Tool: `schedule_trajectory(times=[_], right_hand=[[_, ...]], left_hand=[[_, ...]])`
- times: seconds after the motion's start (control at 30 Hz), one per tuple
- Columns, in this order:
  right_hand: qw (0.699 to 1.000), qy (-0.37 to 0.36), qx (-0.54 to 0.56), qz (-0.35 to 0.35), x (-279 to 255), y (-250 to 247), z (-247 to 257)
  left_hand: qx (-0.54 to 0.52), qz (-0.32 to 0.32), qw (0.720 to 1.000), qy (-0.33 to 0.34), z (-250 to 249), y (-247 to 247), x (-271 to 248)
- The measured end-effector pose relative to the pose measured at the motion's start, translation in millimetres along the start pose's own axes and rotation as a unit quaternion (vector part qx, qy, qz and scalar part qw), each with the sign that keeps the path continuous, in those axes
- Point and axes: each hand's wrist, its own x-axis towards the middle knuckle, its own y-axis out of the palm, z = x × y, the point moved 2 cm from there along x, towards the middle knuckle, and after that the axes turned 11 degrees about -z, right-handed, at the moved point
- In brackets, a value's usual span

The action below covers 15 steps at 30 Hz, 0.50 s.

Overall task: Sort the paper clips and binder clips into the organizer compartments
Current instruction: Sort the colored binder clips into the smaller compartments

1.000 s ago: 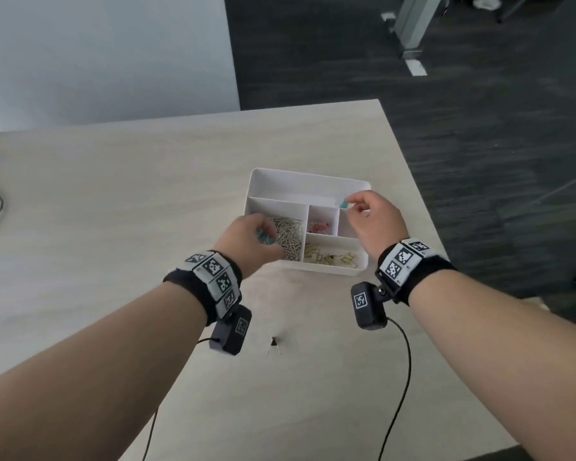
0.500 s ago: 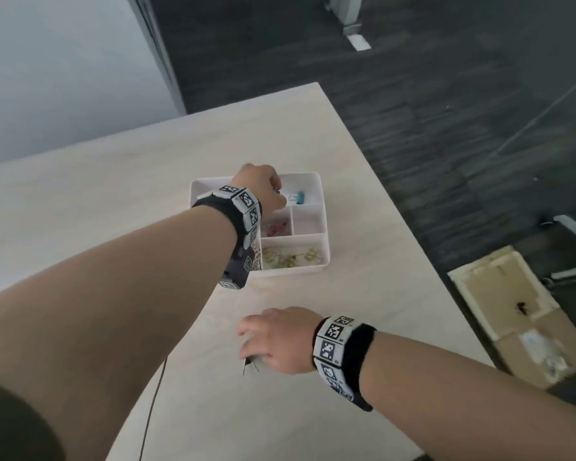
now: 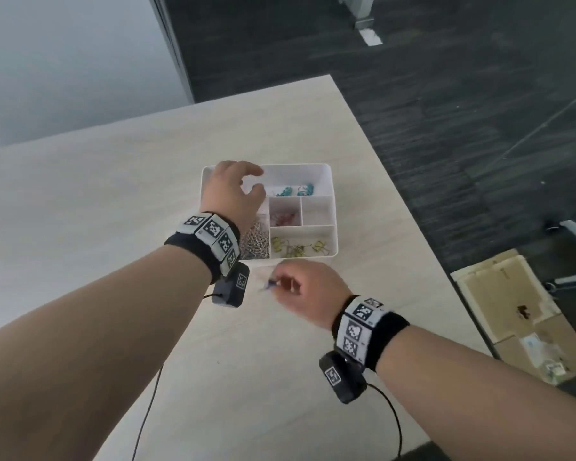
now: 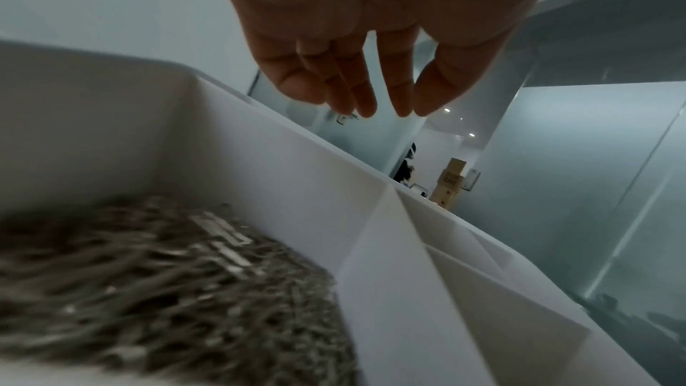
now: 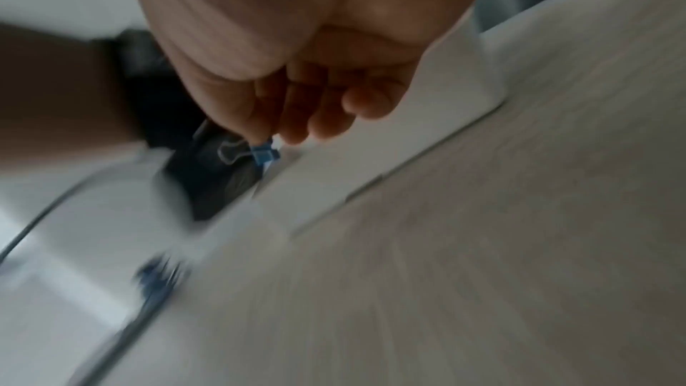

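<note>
A white organizer [image 3: 326, 169] with several compartments sits on the pale wooden table. Teal binder clips [image 3: 295, 190] lie in its far compartment, red ones [image 3: 285, 218] in a small middle one, gold ones [image 3: 300, 248] in the near right one, and silver paper clips [image 3: 256, 241] [image 4: 148, 275] fill the left one. My left hand [image 3: 246, 186] [image 4: 371, 99] hovers over the organizer's far left part, fingers relaxed and holding nothing. My right hand [image 3: 278, 282] [image 5: 274, 140], just in front of the organizer, pinches a small blue binder clip [image 5: 261, 153] [image 3: 268, 284].
The table's right edge [image 3: 396, 201] drops to a dark carpet floor. Flattened cardboard [image 3: 519, 311] lies on the floor at the right. Black cables [image 3: 147, 410] trail from both wrist cameras across the near table.
My right hand has lifted the binder clip off the table and moved toward the organizer. My left hand has released its teal clip in the far compartment and opened.
</note>
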Motion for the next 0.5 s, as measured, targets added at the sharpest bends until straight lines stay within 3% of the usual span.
schedule_trajectory(times=[0.07,0.13,0.33,0.5], right_hand=[[0.983,0.096,0.056,-0.149,16.5,-26.4,-10.6],[0.958,0.161,0.065,-0.229,31.0,-43.8,-22.0],[0.945,0.22,0.037,-0.238,49.8,-50.8,-46.2],[0.934,0.228,0.029,-0.273,33.2,-37.3,-55.5]], left_hand=[[0.025,-0.044,0.998,-0.023,16.5,-14.7,-7.6],[0.065,-0.068,0.992,-0.08,34.7,-27.1,-17.7],[0.027,0.006,0.965,-0.259,76.4,-35.5,-49.7],[0.05,0.076,0.959,-0.269,84.2,-28.6,-67.6]])
